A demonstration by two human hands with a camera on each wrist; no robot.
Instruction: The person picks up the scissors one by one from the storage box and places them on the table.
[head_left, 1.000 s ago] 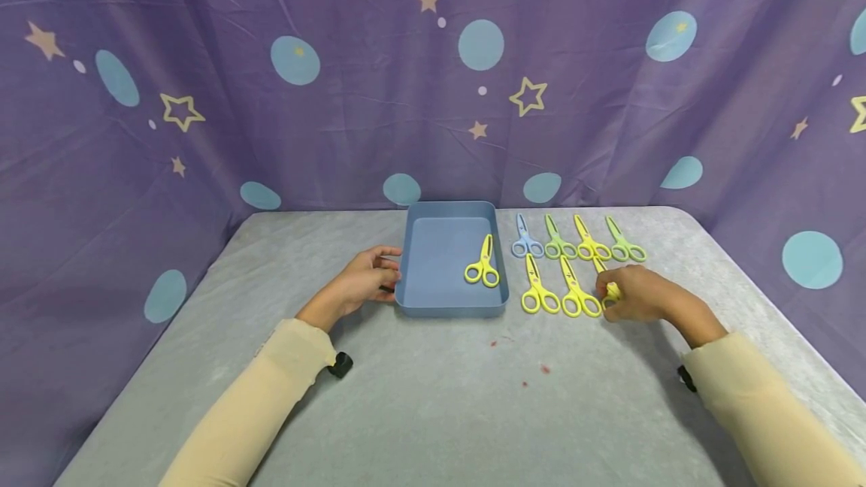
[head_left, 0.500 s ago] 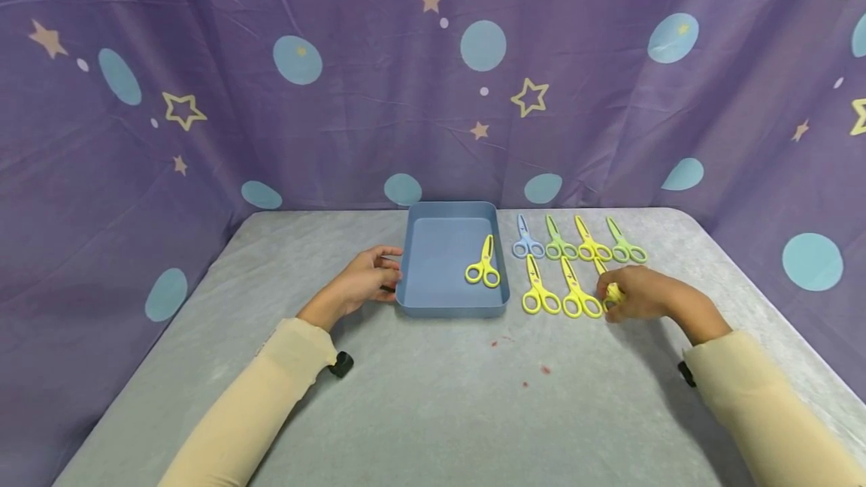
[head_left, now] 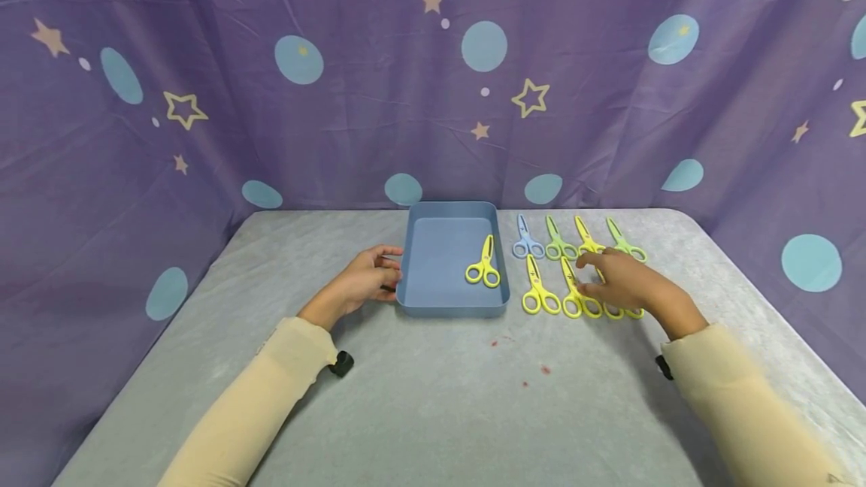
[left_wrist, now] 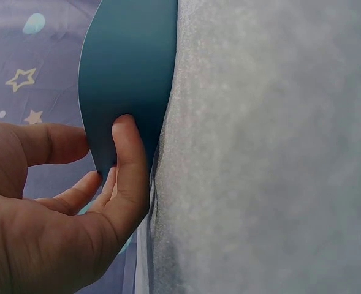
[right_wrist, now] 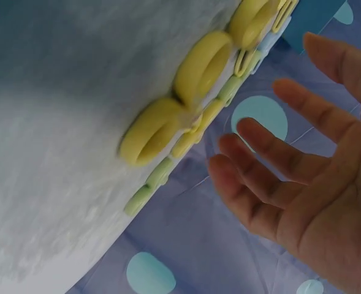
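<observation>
My left hand (head_left: 365, 276) is at the left side of a blue rectangular tray (head_left: 433, 265). In the left wrist view, its fingertips touch the tray's outer wall (left_wrist: 128, 61). One pair of yellow scissors (head_left: 484, 269) lies inside the tray, to the right. My right hand (head_left: 625, 280) hovers over the front row of scissors with spread fingers and holds nothing. Beneath it is yellow scissors (head_left: 634, 313), mostly hidden, with only the handle loops showing. Those yellow loops (right_wrist: 195, 58) appear apart from my fingers in the right wrist view. Another yellow pair (head_left: 575, 299) lies just left of it.
Further left in the front row is yellow scissors (head_left: 537, 295). Behind stands a row of blue scissors (head_left: 526, 245), green scissors (head_left: 558, 245), yellow scissors (head_left: 584, 231) and green scissors (head_left: 622, 243). The grey table (head_left: 440, 397) meets a purple curtain (head_left: 379, 119) at the back.
My right hand has let go of the rightmost front yellow scissors, opened its fingers and risen a little to the left. The left hand and tray have stayed put.
</observation>
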